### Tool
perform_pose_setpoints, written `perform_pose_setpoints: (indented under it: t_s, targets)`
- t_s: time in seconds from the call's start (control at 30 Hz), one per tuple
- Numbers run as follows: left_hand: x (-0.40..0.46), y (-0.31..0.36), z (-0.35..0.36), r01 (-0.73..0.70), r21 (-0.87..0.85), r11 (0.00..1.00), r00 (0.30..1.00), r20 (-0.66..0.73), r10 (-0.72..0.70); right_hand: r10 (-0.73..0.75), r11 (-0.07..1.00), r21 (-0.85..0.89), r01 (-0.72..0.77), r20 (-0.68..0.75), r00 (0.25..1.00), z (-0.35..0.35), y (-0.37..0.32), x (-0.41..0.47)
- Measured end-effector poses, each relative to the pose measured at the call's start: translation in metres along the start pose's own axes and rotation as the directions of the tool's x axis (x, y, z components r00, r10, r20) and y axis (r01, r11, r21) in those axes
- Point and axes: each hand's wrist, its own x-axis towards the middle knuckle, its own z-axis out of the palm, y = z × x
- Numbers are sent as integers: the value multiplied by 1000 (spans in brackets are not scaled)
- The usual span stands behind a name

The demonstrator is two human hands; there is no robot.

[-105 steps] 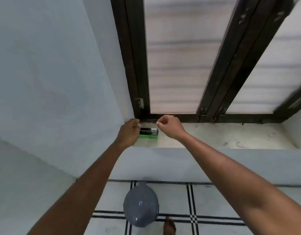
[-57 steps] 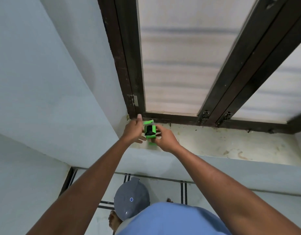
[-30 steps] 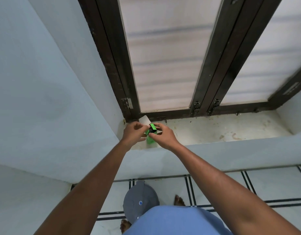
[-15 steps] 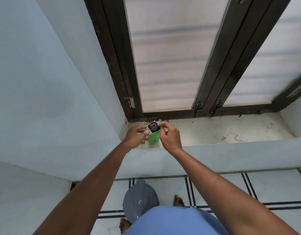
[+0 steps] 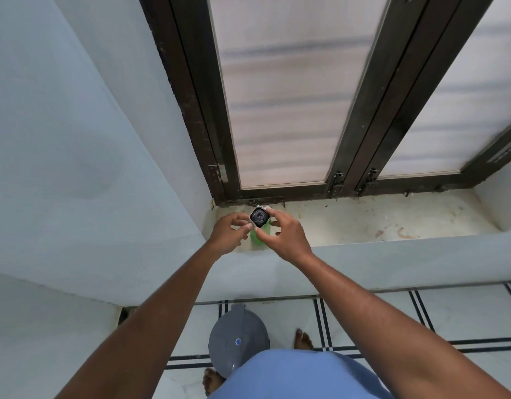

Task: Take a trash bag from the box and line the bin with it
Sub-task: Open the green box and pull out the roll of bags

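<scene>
A small green box [image 5: 260,234] stands upright over the window sill [image 5: 363,223], its top end open toward me. Inside the opening I see the end of a black trash bag roll [image 5: 259,216]. My left hand [image 5: 229,233] pinches the box's left side near the opening. My right hand [image 5: 283,234] grips the box from the right, thumb at the opening's lower edge. The grey bin [image 5: 238,341] with its domed lid stands on the floor below, between my forearms.
A dark-framed window [image 5: 277,96] with frosted panes rises behind the sill. A pale wall [image 5: 75,139] closes in on the left. The tiled floor [image 5: 421,318] with black lines spreads to the right of the bin. My bare feet stand beside the bin.
The box was lying flat on the sill; both hands lifted it, turned it upright and opened its top flaps. The black roll's end now shows in the opening.
</scene>
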Motion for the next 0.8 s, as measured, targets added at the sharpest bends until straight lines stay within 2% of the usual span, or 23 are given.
perform_pose_setpoints:
  t_s: [0.13, 0.17, 0.23, 0.3, 0.33, 0.4, 0.47, 0.6, 0.8]
  targets:
    - [0, 5, -7, 13, 77, 997, 1000, -7, -13, -48, 981, -191, 44, -14, 999, 2, -3, 3]
    - [-2, 8, -9, -32, 175, 984, 997, -66, 44, -46, 978, -204, 38, -31, 998, 2, -6, 3]
    - [-5, 19, -11, -204, 397, 895, 944, -164, 288, -17, 979, -206, 5, -58, 998, 5, -10, 3]
    - [-8, 33, -12, -384, 509, 771, 867, -90, 491, -11, 980, -200, -3, -69, 998, 8, -12, 3]
    - [-8, 41, -12, -436, 527, 729, 854, -12, 520, -21, 981, -194, 7, -69, 997, 9, -12, 3]
    - [-5, 50, -14, -451, 546, 706, 877, 125, 464, -31, 983, -180, 20, -58, 998, 11, -10, 2]
    - [-2, 54, -15, -412, 566, 714, 908, 187, 376, -21, 985, -174, 13, -44, 999, 10, -8, 2]
    - [5, 58, -19, -365, 598, 714, 930, 206, 304, -33, 982, -188, 25, -43, 999, 10, -5, 3]
    - [7, 76, -14, -288, 748, 598, 954, 173, 243, -31, 983, -180, 23, -42, 999, 16, -4, 4]
